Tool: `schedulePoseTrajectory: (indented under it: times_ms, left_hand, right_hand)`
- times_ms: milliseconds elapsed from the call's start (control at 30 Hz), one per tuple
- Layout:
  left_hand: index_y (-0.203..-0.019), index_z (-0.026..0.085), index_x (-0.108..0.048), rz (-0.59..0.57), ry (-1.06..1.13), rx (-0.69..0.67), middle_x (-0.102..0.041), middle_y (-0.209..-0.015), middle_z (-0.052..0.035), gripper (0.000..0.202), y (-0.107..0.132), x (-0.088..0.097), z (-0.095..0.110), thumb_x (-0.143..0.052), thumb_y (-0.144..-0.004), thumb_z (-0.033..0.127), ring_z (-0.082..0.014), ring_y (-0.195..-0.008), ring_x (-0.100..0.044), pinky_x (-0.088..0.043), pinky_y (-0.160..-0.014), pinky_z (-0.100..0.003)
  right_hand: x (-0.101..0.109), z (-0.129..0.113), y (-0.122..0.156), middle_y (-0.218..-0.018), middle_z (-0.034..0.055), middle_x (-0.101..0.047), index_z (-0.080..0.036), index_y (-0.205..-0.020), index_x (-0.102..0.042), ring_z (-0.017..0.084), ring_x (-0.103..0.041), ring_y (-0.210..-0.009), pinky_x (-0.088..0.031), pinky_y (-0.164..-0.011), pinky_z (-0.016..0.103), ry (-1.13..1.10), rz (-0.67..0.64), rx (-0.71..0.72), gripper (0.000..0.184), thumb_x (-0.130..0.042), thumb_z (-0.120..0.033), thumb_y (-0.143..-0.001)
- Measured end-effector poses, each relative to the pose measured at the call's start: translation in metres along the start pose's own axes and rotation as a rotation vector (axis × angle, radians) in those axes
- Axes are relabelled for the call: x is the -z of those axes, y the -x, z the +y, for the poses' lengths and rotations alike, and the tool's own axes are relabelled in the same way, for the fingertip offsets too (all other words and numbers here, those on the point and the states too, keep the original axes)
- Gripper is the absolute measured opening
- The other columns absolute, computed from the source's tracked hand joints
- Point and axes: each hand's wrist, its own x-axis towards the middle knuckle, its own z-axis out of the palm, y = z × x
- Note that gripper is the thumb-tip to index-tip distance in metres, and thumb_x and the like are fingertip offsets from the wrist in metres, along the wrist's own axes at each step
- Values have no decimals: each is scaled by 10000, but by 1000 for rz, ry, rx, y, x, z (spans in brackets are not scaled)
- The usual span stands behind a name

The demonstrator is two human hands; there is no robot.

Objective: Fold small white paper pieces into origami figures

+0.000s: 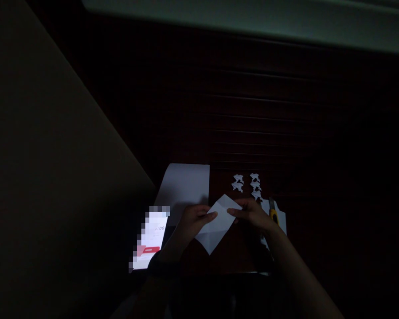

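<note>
A creased sheet of white paper [217, 226] is held up over the dark table, one corner pointing toward me. My left hand [197, 218] pinches its left edge, thumb on top and fingers underneath. On the opposite edge, my right hand [249, 212] grips the paper the same way, its thumb lying on the upper face. Fold lines cross the sheet. Just beyond it lie several small folded paper figures in two columns, a left group [238, 183] and a right group [256, 186].
A larger white sheet [186, 184] lies at the back left. In front of it glows a phone screen [153, 237], partly pixelated. A yellow utility knife [273, 215] rests on white paper [282, 217] beside my right forearm. A wall [69, 155] rises on the left; the room is dim.
</note>
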Motion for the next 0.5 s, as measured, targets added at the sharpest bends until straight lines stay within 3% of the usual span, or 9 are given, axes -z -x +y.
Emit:
schedulePoseTrajectory:
  times_ms: [133,500]
  left_hand:
    - [-784,150,-693,45,-6,-5,-724,-793,-75,218,1,1,5,-681,-682,342,-220,-708,-667,-494,-610,-283]
    - [-863,156,-696,14,16,12,-724,-843,-85,287,0,4,-4,-674,-686,380,-225,-726,-671,-499,-614,-288]
  right_hand:
    - [3,0,-1,-739,31,-623,-131,-872,-668,108,-541,-602,-430,-537,223,-56,-40,5,298,-694,-368,-694]
    - [6,-1,1,-774,33,-647,-143,-933,-667,118,-577,-619,-460,-538,224,-40,-82,-4,330,-707,-354,-683]
